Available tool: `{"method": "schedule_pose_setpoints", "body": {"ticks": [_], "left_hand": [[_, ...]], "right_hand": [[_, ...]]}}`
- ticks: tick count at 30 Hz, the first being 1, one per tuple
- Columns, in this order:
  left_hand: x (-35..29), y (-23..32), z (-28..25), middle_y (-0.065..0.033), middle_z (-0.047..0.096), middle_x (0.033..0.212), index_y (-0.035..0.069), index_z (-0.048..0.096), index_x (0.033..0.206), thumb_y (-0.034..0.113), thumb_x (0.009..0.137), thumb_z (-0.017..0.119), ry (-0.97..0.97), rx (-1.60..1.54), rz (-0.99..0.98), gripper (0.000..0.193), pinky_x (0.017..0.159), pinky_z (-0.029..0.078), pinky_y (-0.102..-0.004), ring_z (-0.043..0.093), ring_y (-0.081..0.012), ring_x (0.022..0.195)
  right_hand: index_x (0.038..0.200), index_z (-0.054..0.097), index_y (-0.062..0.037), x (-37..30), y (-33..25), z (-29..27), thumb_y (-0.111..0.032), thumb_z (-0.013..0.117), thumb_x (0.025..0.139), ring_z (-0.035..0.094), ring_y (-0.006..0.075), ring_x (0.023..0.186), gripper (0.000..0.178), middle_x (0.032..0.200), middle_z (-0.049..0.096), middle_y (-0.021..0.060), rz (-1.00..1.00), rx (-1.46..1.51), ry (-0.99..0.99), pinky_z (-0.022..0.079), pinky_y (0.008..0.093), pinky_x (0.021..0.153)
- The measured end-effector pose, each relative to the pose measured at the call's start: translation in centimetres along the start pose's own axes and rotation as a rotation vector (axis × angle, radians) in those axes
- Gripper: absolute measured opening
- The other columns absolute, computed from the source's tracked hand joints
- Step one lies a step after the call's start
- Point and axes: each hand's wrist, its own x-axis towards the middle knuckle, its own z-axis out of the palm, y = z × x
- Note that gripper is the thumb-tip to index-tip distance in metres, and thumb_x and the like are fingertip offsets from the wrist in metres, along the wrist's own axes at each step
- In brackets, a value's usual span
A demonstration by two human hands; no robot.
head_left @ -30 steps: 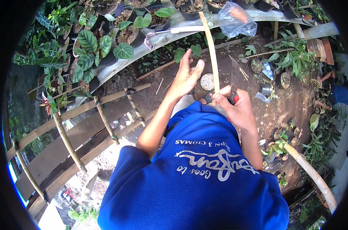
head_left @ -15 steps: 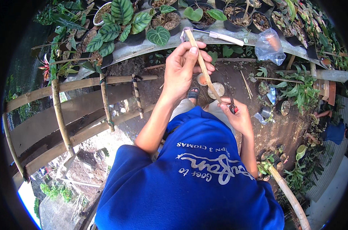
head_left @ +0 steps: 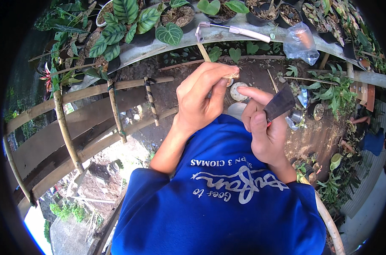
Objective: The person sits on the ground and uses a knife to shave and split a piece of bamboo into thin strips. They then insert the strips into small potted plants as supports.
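As the head view shows, the left hand is wrapped around a pale wooden stick, its far end pointing toward the grey shelf. The right hand grips a dark-bladed knife, apart from the stick.

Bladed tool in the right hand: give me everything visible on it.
The bladed tool shows a broad, flat, dark blade, metal by its look, that widens toward a squarish, slanted end. A small bit of red shows at its base; the rest of the handle is hidden in the right hand, which grips it. The blade points up and to the right in the picture, clear of the left hand. Which edge is sharpened, I can't tell.
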Motion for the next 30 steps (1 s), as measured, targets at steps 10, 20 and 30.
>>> {"method": "schedule_pose_setpoints", "body": {"ticks": [10, 20, 30], "left_hand": [[0.3, 1.2, 0.5, -0.0134, 0.073, 0.09, 0.003, 0.074, 0.114, -0.009, 0.08, 0.073, -0.164, 0.05, 0.009, 0.037, 0.065, 0.059, -0.036, 0.073, -0.0288, 0.077], [-1.3, 3.0, 0.6, -0.0094, 0.063, 0.076, 0.003, 0.07, 0.111, 0.002, 0.101, 0.063, -0.314, -0.223, -0.424, 0.012, 0.052, 0.043, -0.0327, 0.058, -0.0176, 0.056], [-0.2, 4.8, -2.8, 0.0013, 0.062, 0.076, 0.002, 0.067, 0.095, 0.019, 0.111, 0.056, -0.483, -0.501, -0.693, 0.025, 0.06, 0.04, -0.0267, 0.05, -0.0053, 0.067]], "right_hand": [[0.122, 0.067, -0.0011, 0.5, 0.2, 0.2, -0.012, 0.067, 0.104, 0.055, 0.0063, 0.065, 0.021, 0.074, 0.061, -0.0003, -0.126, 0.05, 0.192, 0.043, 0.024, 0.06], [0.13, 0.065, 0.0022, 0.5, 0.4, -0.9, -0.008, 0.07, 0.103, 0.05, 0.0017, 0.068, 0.029, 0.078, 0.063, -0.0029, 0.009, 0.041, 0.187, 0.04, 0.0192, 0.062], [0.115, 0.074, -0.0002, 0.9, 3.1, -2.5, -0.033, 0.083, 0.093, 0.055, 0.0068, 0.063, 0.04, 0.069, 0.061, -0.0002, 0.045, 0.232, -0.092, 0.041, 0.0241, 0.058]]}}
